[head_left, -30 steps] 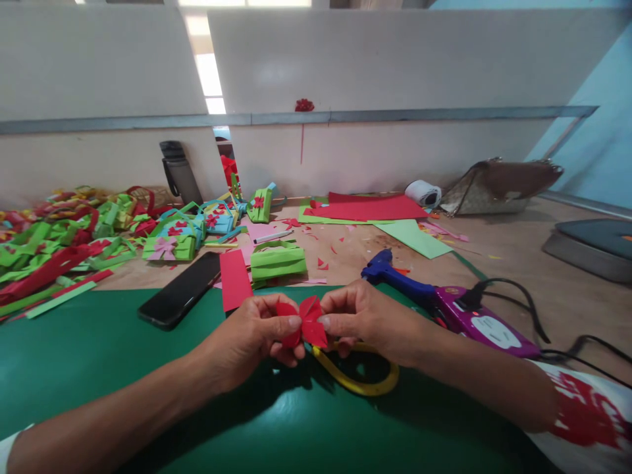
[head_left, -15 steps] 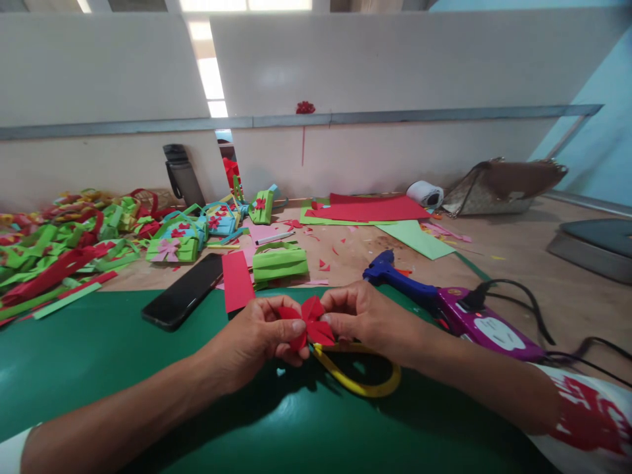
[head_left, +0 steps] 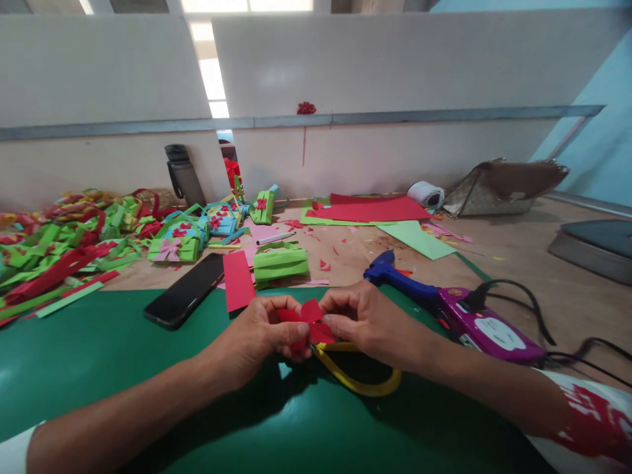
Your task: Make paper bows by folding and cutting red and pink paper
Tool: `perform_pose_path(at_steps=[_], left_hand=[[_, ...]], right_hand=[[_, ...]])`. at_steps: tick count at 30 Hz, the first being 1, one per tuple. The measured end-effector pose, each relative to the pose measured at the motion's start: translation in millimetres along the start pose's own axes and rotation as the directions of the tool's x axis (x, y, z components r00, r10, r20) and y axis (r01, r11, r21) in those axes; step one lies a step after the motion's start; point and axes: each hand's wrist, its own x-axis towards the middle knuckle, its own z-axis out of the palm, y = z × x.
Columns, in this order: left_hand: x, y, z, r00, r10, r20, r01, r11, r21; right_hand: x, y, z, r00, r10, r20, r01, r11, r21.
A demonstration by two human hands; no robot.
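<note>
A red paper flower [head_left: 312, 320] is held between both hands above the green table cover [head_left: 207, 421]. My left hand [head_left: 266, 336] pinches its left petals between thumb and fingers. On the other side, my right hand [head_left: 363, 322] has its fingertips closed at the right edge of the petals. Scissors with yellow handles [head_left: 363, 385] lie beneath the hands, their blades hidden. Just beyond my left hand are a red paper strip [head_left: 239, 280] and a folded green paper piece [head_left: 280, 262].
A black phone [head_left: 186, 293] lies to the left, near a heap of paper pieces [head_left: 74, 237]. At the right, a blue glue gun [head_left: 405, 276] touches a purple power strip [head_left: 488, 326] with black cords. Red sheets [head_left: 370, 207], a handbag [head_left: 508, 187] and a bottle [head_left: 185, 176] stand farther back.
The flower's petals have tilted and shifted slightly between my fingers. Both hands stay in nearly the same place, still gripping it.
</note>
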Motion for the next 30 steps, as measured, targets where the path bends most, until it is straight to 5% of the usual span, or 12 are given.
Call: perform_pose_path(at_steps=[18, 24, 30], left_hand=[[1, 0, 0.2, 1.000, -0.007, 0.005, 0.007, 0.995, -0.102], [3, 0, 2.1, 0.994, -0.021, -0.103, 0.006, 0.989, -0.147], [3, 1, 5.0, 0.986, 0.031, -0.162, -0.057, 0.985, -0.160]], right_hand=[[2, 2, -3, 0.999, 0.019, -0.040, -0.021, 0.999, -0.043], [1, 6, -15, 0.917, -0.257, -0.305, 0.147, 0.928, -0.342], [0, 1, -5, 0.997, -0.008, -0.082, 0.013, 0.998, 0.062]])
